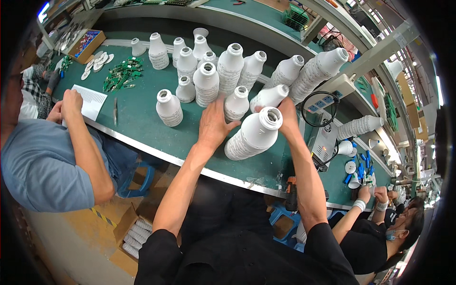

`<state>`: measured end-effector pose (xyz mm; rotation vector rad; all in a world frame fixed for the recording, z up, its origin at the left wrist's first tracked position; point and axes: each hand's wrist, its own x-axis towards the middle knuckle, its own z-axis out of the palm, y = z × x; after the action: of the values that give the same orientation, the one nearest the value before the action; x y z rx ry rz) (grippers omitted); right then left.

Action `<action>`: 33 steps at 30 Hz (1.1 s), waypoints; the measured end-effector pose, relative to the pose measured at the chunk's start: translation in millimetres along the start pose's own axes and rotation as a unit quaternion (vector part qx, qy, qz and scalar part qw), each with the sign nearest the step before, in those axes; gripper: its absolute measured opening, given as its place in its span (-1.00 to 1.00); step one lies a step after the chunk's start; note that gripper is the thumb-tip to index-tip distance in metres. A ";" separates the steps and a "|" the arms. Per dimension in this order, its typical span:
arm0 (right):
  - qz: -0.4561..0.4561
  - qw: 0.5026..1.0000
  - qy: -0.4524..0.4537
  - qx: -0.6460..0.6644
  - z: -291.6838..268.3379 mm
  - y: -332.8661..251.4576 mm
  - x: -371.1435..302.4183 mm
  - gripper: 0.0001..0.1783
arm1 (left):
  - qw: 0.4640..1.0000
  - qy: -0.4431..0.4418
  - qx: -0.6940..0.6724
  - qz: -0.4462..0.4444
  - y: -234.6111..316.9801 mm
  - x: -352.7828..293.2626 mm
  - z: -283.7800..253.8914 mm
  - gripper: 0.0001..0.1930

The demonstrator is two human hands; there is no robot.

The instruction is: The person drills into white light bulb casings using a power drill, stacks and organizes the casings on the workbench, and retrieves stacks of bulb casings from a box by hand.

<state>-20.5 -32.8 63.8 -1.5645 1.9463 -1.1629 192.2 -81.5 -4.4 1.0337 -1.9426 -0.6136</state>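
Observation:
White bottle-shaped bulb housings, nested into stacks, stand in front of me. My left hand (213, 124) is curved round the left side of a short stack of housings (236, 105), thumb across its front. My right hand (288, 116) grips a tilted stack of housings (269, 97) from its right side; part of that hand is hidden. Nearest me, between my forearms, a taller leaning stack of housings (254, 135) covers the lower part of the tilted one. A separate short stack (169, 109) stands to the left.
Several more stacks (230, 66) line the back of the green table (147, 123). Green circuit boards (122, 73), tweezers (115, 112) and a paper sheet (90, 100) lie left. A power supply (323, 142) and black cable stand right. Co-workers sit on both sides; a power screwdriver (291, 192) hangs by the front edge.

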 end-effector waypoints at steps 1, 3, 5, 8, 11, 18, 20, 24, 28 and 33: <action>0.018 1.000 0.006 0.016 -7.9 -18.7 0.3 -0.37 | 1.000 -0.003 -0.001 0.002 -3.4 -0.4 1.8 -0.16; -0.002 0.998 -0.002 0.064 -21.0 -61.3 6.1 -0.43 | 0.996 -0.082 -0.017 -0.010 -5.3 1.3 6.2 -0.18; -0.007 0.998 -0.039 0.058 -24.1 -77.8 15.2 -0.38 | 0.995 -0.098 -0.030 0.000 -4.0 6.1 11.0 -0.21; -0.006 0.997 -0.072 0.007 -16.2 -64.1 25.6 -0.45 | 0.989 -0.128 -0.062 0.030 -1.3 15.6 21.6 -0.27; -0.080 0.984 -0.108 -0.120 -1.4 -55.2 19.6 -0.17 | 0.969 -0.207 -0.135 -0.005 -8.5 17.3 15.6 -0.28; 0.017 0.988 -0.099 0.113 17.9 -13.1 19.1 -0.02 | 0.922 -0.123 -0.327 -0.165 3.3 -48.2 -28.9 -0.11; 0.053 0.975 -0.127 0.175 22.0 -15.6 17.8 0.05 | 0.912 -0.128 -0.350 -0.173 18.3 -68.4 -31.8 -0.06; 0.070 0.962 -0.165 0.206 22.2 -18.6 13.4 0.05 | 0.987 -0.120 -0.064 -0.083 52.2 -75.3 -22.4 0.05; 0.035 0.967 -0.173 0.185 28.4 -3.1 5.8 0.11 | 0.988 -0.130 -0.052 -0.070 50.8 -80.5 -3.1 -0.21; -0.008 0.985 -0.075 0.156 58.2 42.1 -3.0 0.08 | 0.992 -0.098 -0.059 -0.058 52.6 -83.2 6.0 -0.28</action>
<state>-3.0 -49.4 -3.9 -1.4569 1.5706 -1.2490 190.7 17.1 -6.5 1.0488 -1.9978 -0.9144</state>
